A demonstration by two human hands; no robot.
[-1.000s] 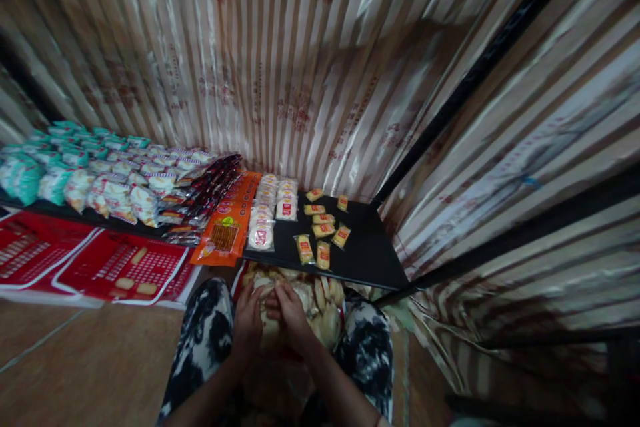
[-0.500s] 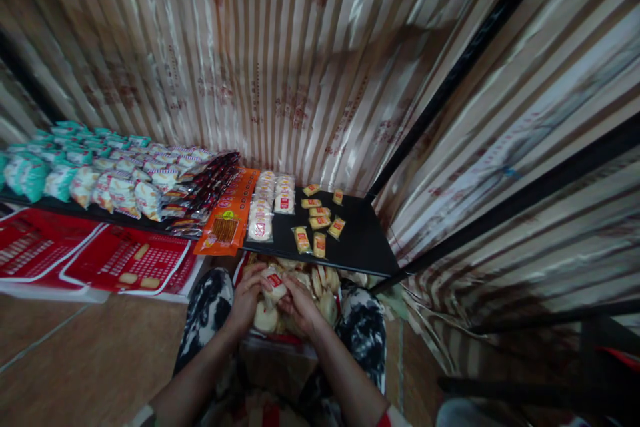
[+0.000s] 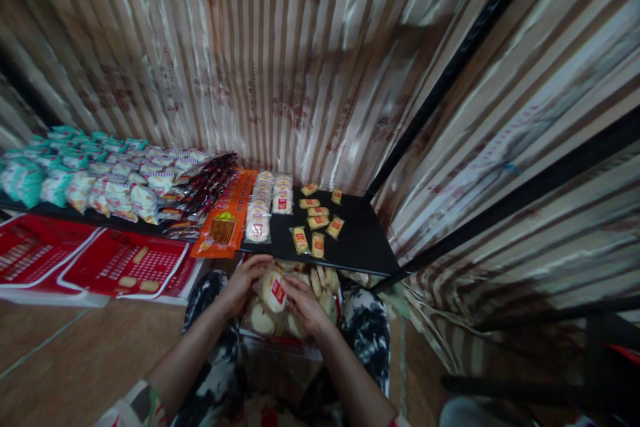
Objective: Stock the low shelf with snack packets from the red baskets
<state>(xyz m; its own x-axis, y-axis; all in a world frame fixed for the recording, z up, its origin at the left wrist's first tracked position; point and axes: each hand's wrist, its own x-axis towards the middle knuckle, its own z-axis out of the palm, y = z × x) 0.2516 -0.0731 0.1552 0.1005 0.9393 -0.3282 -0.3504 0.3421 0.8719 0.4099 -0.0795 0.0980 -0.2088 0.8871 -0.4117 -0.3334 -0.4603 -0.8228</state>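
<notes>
Both hands work over a box of wrapped round cakes [image 3: 320, 293] between my knees. My left hand [image 3: 243, 283] and my right hand [image 3: 303, 303] close from either side on one white round cake packet with a red label [image 3: 274, 291], raised a little above the pile. Just beyond, a black shelf [image 3: 363, 243] carries a column of the same white packets [image 3: 260, 217] and several small yellow packets [image 3: 314, 227].
An orange snack bag [image 3: 224, 228], dark red packets [image 3: 200, 197] and rows of white and teal bags [image 3: 65, 170] fill the shelf to the left. Red baskets [image 3: 125, 267] lie under it on the brown floor. Striped shiny sheeting [image 3: 300, 80] backs the shelf; black frame bars [image 3: 440, 93] stand right.
My hands have lifted one round packet out of the pile and turned its red label upward. The view has shifted slightly.
</notes>
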